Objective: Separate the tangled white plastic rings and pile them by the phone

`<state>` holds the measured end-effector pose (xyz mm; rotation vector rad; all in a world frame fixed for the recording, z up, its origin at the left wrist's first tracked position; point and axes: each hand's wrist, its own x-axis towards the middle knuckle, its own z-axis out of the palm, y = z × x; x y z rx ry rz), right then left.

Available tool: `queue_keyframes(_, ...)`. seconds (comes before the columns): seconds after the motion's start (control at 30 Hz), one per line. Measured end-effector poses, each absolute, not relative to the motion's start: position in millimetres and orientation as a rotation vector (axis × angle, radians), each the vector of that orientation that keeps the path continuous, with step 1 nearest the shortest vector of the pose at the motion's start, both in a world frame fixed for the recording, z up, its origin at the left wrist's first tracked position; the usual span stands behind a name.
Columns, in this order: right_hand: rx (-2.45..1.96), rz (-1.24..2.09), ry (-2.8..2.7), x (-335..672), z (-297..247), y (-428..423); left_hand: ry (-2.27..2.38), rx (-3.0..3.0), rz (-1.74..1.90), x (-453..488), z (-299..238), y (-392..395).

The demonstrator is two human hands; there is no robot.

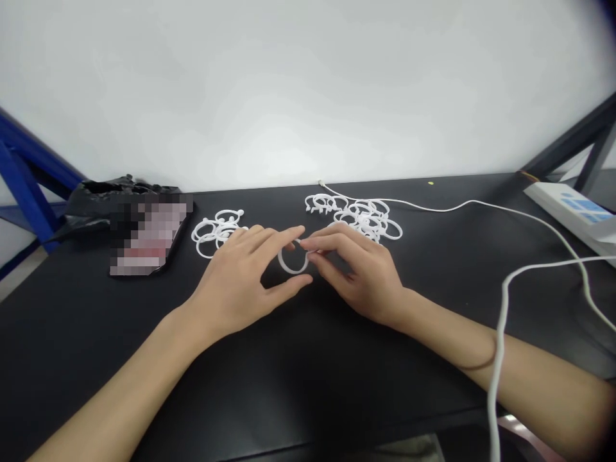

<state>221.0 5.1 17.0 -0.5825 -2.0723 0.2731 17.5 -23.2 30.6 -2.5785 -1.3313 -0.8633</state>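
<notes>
A white plastic ring (292, 265) sits between my two hands at the middle of the black table (308, 359). My left hand (245, 276) pinches its left side with thumb and fingers. My right hand (356, 269) pinches its right side with curled fingers. Behind my left hand lies a small pile of white rings (216, 231). A larger pile of white rings (359, 215) lies behind my right hand.
A black bag (103, 196) and a blurred flat object (147, 240) lie at the left. A white cable (481, 208) runs across the right side to a white power strip (572, 208). Another white cable (500, 346) crosses my right forearm. A white wall stands behind.
</notes>
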Motion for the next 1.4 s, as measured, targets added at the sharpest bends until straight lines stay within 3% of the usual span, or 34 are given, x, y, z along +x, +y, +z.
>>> queue_keyframes(0.6,-0.634,0.397,-2.151,223,23,5,-1.095,-2.532,-0.927,18,34,-22)
queue_keyframes(1.07,-0.710,0.470,-2.093,219,22,5,-1.319,-2.576,-0.916,16,30,-22)
queue_keyframes(1.2,-0.730,0.358,-2.131,221,19,8,-1.459,-2.554,-0.875,15,30,-20)
queue_keyframes(1.4,-0.946,-0.098,-2.173,236,19,29,-1.830,-2.270,-0.761,-12,35,-3)
